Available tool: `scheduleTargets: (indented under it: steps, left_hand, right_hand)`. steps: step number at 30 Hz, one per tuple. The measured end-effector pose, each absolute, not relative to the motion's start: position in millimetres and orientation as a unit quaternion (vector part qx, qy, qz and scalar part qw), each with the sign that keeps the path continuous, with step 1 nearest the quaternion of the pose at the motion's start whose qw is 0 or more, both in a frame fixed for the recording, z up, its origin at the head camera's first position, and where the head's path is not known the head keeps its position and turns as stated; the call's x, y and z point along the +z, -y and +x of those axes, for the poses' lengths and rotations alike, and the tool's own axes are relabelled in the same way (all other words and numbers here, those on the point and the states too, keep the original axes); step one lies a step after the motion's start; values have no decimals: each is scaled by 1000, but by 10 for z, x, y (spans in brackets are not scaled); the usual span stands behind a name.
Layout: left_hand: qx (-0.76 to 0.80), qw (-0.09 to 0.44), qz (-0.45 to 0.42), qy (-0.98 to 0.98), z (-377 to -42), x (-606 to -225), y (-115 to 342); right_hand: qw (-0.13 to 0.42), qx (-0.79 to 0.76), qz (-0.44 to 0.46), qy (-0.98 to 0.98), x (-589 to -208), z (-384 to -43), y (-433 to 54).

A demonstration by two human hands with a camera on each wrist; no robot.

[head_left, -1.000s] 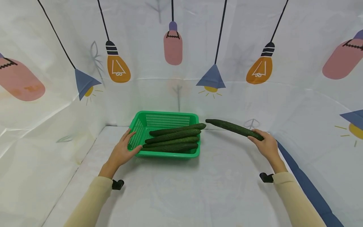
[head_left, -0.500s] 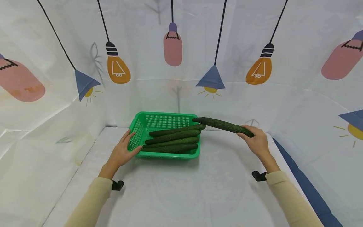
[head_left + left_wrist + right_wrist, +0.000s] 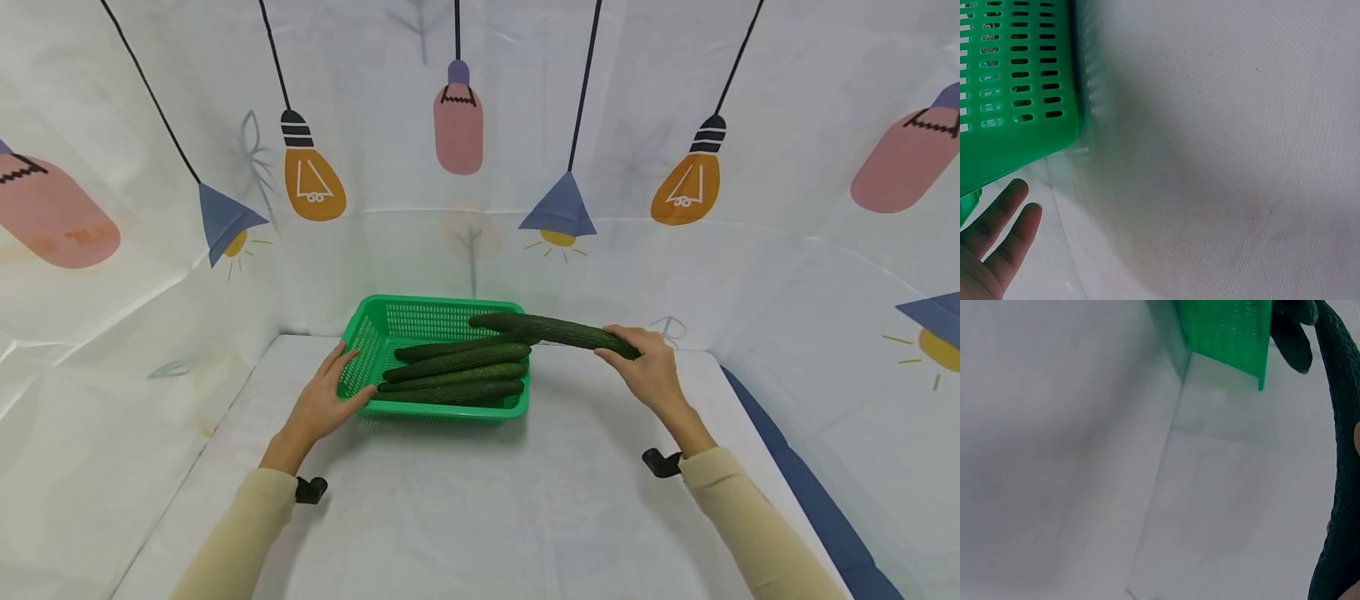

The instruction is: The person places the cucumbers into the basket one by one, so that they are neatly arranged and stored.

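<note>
My right hand (image 3: 651, 371) grips a long dark green cucumber (image 3: 558, 330) near its right end. The cucumber's far end points left and overlaps the back right of a green plastic basket (image 3: 442, 408) in the head view. Several more cucumbers (image 3: 459, 362) lie side by side in the basket, some with ends on its right rim. At the basket's left side rests my left hand (image 3: 324, 402), fingers spread, thumb at the near left corner. Two straight fingers (image 3: 1015, 240) show below the basket's slotted wall (image 3: 1019, 69) in the left wrist view. The right wrist view shows the held cucumber (image 3: 1344, 444) up close.
The basket stands at the back of a white-covered table (image 3: 465, 517), close to a white curtain wall (image 3: 420, 242) printed with lamps. Dark blue fabric (image 3: 795, 475) runs along the table's right edge. Black wrist mounts (image 3: 662, 463) sit at both sleeves.
My right hand has moved left with the cucumber, whose far end has gone from right of the basket to over its back right part. The left hand has stayed in place.
</note>
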State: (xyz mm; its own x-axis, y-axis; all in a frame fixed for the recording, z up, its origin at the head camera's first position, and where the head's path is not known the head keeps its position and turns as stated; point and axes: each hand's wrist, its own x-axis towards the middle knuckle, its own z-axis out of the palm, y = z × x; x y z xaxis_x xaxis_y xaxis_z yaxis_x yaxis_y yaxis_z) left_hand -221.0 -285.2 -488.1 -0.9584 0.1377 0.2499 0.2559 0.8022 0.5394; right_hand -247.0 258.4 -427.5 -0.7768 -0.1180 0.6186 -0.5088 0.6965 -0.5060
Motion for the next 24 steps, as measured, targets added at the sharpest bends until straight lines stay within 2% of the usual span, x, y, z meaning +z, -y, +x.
scheduleTargets:
  steps: [13, 18, 24]
  left_hand:
    - [-300, 92, -100, 944, -2210, -4888, 2850]
    - [-300, 92, -103, 944, -2212, -4885, 2849]
    - [-299, 97, -104, 944, -2215, -4880, 2858]
  right_hand:
    - [275, 335, 223, 873, -4228, -2444, -2215]
    - [293, 277, 246, 882, -4207, -2449, -2143]
    - [273, 215, 247, 905, -4128, -2418, -2120]
